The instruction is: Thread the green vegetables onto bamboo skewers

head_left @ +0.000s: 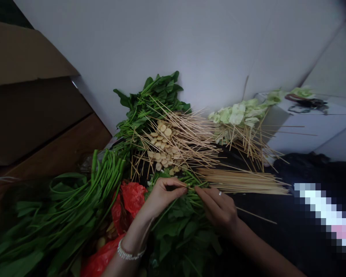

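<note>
My left hand [166, 192] has thumb and fingertips pinched together on a green vegetable stem above a pile of leafy greens [181, 227]. Close beside it, my right hand [220, 207] is closed around a thin wooden skewer [256, 215], whose long end sticks out to the right behind the hand. The fingertips of both hands nearly meet, and the skewer's tip is hard to make out between them. Just beyond the hands lie loose bare skewers [248, 181] in a bundle and skewers threaded with round pale slices [164, 144].
Long-stemmed greens [75, 207] lie at the left, with a red plastic bag [132, 198] beside them. More leafy greens [158, 96] rest against the pale wall. Skewered cabbage leaves [238, 113] sit at the back right near a white box [314, 130]. A cardboard box [25, 54] stands far left.
</note>
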Action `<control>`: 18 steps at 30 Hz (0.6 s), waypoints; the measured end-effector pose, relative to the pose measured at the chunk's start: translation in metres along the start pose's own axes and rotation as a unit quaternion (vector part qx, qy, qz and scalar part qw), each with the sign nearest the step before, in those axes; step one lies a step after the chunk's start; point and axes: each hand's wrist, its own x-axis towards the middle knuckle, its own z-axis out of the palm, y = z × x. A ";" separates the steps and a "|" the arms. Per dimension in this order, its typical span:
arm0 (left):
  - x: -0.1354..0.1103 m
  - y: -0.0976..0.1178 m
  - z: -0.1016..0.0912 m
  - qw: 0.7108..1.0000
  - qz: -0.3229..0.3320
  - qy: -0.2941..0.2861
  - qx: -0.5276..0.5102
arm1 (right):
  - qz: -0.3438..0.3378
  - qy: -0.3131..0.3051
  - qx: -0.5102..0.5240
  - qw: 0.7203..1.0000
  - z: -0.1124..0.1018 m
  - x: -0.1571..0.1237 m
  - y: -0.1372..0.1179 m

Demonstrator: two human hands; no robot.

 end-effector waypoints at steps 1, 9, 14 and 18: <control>0.000 0.000 0.002 1.000 0.005 -0.010 0.009 | -0.003 -0.003 -0.003 1.000 0.000 0.001 0.000; 0.001 0.004 -0.009 0.998 0.031 0.046 -0.007 | 0.013 -0.007 -0.024 1.000 -0.003 0.004 0.007; 0.001 0.001 -0.003 0.997 0.045 -0.024 0.052 | -0.006 -0.006 -0.011 1.000 -0.002 0.003 0.004; 0.001 0.000 0.002 0.990 0.085 -0.009 0.111 | 0.011 -0.004 -0.036 0.999 -0.003 0.001 0.011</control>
